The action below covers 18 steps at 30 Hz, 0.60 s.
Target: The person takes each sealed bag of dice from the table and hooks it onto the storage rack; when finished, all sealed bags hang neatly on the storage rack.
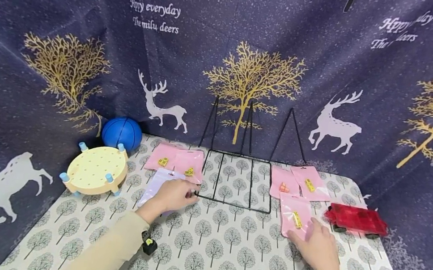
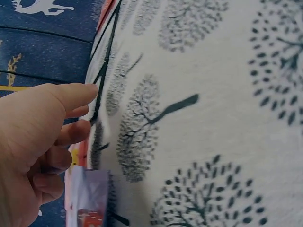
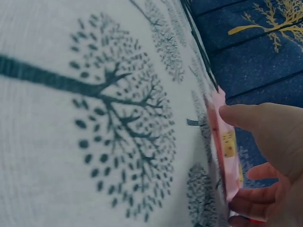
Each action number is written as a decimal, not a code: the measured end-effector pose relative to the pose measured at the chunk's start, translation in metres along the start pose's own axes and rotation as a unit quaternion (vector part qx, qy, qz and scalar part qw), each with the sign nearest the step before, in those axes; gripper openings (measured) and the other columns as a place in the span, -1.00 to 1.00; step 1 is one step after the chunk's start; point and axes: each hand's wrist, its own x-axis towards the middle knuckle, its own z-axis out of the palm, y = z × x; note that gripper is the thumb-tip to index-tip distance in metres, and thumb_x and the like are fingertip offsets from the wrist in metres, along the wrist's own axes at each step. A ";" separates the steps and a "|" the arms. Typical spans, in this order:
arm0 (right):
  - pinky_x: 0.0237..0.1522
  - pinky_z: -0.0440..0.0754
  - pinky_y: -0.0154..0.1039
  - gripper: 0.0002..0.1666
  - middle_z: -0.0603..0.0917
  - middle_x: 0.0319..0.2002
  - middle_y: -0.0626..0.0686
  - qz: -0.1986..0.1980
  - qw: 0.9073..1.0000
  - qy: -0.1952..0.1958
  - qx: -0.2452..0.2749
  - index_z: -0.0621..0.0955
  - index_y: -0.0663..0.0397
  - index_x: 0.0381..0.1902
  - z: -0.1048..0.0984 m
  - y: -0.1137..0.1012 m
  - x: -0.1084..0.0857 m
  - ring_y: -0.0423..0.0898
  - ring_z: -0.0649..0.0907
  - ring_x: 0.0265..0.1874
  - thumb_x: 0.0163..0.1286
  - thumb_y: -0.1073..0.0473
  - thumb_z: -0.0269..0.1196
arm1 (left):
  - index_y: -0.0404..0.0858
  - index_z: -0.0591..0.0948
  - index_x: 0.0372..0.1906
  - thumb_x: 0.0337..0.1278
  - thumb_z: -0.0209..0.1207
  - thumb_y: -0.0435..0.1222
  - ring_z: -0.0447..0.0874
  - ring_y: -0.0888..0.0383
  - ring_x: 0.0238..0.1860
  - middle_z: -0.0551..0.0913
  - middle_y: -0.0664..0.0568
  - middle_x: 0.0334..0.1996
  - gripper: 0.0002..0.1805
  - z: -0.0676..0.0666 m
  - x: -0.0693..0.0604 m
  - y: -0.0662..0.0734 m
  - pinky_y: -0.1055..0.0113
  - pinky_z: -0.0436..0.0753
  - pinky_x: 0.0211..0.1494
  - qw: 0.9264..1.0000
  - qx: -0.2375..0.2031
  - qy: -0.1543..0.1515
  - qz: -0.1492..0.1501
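Observation:
My left hand (image 1: 174, 196) is over a lavender packet (image 1: 155, 184), its fingertips beside the front left corner of a black wire rack (image 1: 232, 204). In the left wrist view the thumb of that hand (image 2: 42, 142) points to the black wire (image 2: 100, 90) and the other fingers bend loosely; contact with the wire is unclear. A pink packet with a yellow piece (image 1: 297, 219) lies flat by my right hand (image 1: 318, 246). Thumb and fingers of the right hand (image 3: 270, 156) are spread at the edge of the pink packet (image 3: 222, 142) in the right wrist view.
Two pink packets (image 1: 185, 156) lie left of the rack, two more (image 1: 317, 190) right of it. A blue ball (image 1: 122, 133) and an upturned cream stool-like piece (image 1: 96, 170) are at the left, a red toy car (image 1: 358, 219) at the right. A patterned curtain hangs behind.

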 end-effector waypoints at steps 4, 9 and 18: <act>0.20 0.31 0.55 0.36 0.33 0.26 0.72 0.016 1.000 0.011 0.023 0.19 0.58 0.46 0.006 0.004 0.005 0.67 0.36 0.21 0.23 -0.46 0.39 | -0.01 0.76 0.08 0.27 0.39 0.00 0.54 0.39 -0.48 0.64 0.37 -0.47 -0.65 0.005 0.000 -0.001 0.36 0.56 -0.42 1.000 0.006 0.004 -0.005; 0.18 0.37 0.53 0.38 0.34 0.26 0.69 0.041 0.997 0.015 0.067 0.16 0.55 0.49 0.012 0.005 0.010 0.64 0.40 0.21 0.18 -0.39 0.47 | 0.00 0.77 0.05 0.28 0.38 -0.01 0.55 0.35 -0.47 0.64 0.35 -0.47 -0.69 0.009 0.001 -0.002 0.33 0.56 -0.43 1.000 0.010 0.011 -0.008; 0.10 0.50 0.40 0.45 0.46 0.25 0.59 0.093 0.983 0.003 0.155 -0.04 0.37 0.61 0.015 0.006 0.014 0.50 0.55 0.14 0.18 -0.30 0.52 | 0.03 0.77 0.02 0.31 0.36 -0.03 0.67 0.21 -0.37 0.75 0.23 -0.35 -0.75 0.011 0.001 -0.001 0.22 0.63 -0.34 1.000 0.009 0.015 -0.019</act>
